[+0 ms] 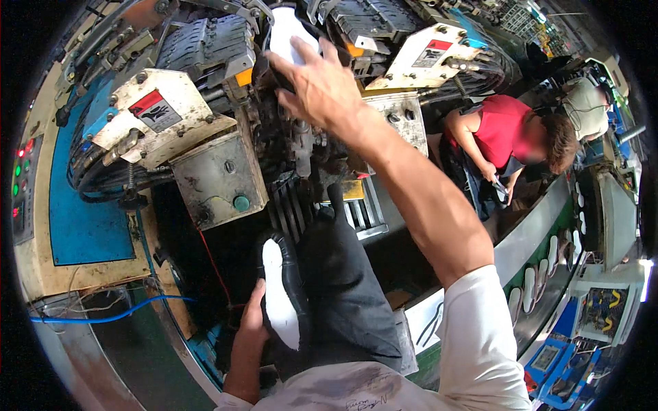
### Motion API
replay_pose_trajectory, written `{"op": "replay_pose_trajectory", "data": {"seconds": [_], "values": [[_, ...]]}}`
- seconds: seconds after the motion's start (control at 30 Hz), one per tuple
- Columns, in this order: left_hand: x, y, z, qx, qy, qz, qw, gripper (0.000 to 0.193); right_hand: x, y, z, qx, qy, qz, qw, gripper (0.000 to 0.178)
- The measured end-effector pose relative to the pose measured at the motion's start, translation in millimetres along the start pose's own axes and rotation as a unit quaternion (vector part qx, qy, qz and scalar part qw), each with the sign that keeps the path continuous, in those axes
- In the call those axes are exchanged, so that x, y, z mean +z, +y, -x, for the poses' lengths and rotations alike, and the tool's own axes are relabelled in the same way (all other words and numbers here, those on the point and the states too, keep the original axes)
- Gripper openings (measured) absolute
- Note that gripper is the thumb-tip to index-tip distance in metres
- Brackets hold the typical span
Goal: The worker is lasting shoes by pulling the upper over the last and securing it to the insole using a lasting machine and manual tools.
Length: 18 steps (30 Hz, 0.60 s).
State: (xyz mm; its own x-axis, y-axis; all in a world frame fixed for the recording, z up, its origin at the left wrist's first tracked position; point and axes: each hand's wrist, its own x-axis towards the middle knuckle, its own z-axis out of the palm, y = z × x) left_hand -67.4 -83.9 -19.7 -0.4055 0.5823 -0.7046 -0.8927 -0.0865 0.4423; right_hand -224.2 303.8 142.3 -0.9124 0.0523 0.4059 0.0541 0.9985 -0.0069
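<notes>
grimy machine [226, 171], crowded factory line

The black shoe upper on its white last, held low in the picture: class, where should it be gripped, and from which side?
Grip the black shoe upper around its narrow heel end, from the person's left, where the left hand already cups it. The white sole face is turned up and left, and the dark fabric is soft, so hold the firm rim beside the white face. The right hand is up at the machine.

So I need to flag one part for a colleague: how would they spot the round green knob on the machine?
Start at the big lasting machine ahead of the person. Below its left cream guard plate with the red-and-black warning sticker hangs a grey metal box. The green knob sits at its lower right, the only green thing there.
</notes>
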Motion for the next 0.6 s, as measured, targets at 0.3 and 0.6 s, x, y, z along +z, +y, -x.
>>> {"op": "replay_pose_trajectory", "data": {"seconds": [0.3, 0.6], "values": [[11.6, 7.2, -24.1, -0.038, -0.069, 0.005, 0.997, 0.058, -6.9, 8.5, -4.5, -0.031, 0.094, 0.006, 0.995, 0.064], [23.0, 12.8, -5.6, 0.032, -0.088, -0.039, 0.995, 0.056, -32.1, 3.9, -15.9, -0.014, -0.021, -0.086, 0.996, 0.074]]}}
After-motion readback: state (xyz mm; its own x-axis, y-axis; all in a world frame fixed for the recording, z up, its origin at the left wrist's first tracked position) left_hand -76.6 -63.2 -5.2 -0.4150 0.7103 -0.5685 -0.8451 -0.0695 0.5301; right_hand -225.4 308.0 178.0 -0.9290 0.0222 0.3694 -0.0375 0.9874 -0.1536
